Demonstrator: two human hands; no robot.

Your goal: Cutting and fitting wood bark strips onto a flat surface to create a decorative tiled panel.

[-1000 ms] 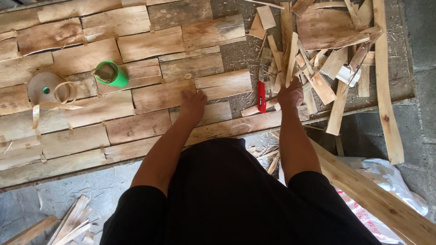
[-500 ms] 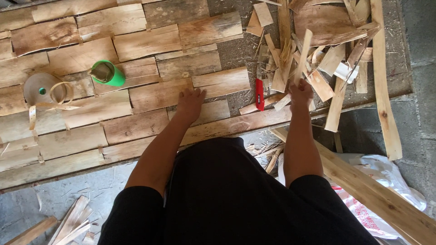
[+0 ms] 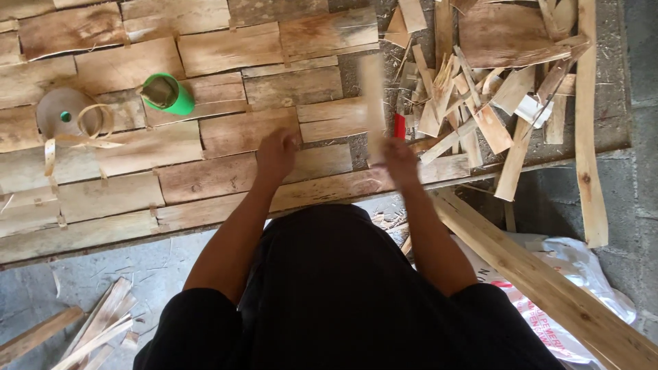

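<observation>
From the head view, most of the desk (image 3: pixel 205 226) is seen covered with flat veneer pieces (image 3: pixel 205 137) laid in rows; a loose pile of offcuts (image 3: pixel 480 109) remains at the right. A wood strip (image 3: pixel 373 103), blurred, is pinched upright in the right hand (image 3: pixel 401 161). The left hand (image 3: pixel 275 154) is pressed fingers-down on the sheets. A green tape roll (image 3: pixel 168 94) lies far left; a white printed sack (image 3: pixel 562 288) lies near right.

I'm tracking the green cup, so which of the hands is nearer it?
Left. The left hand lies just right of and below the green cup; the right hand is farther right, holding a wood strip.
</observation>
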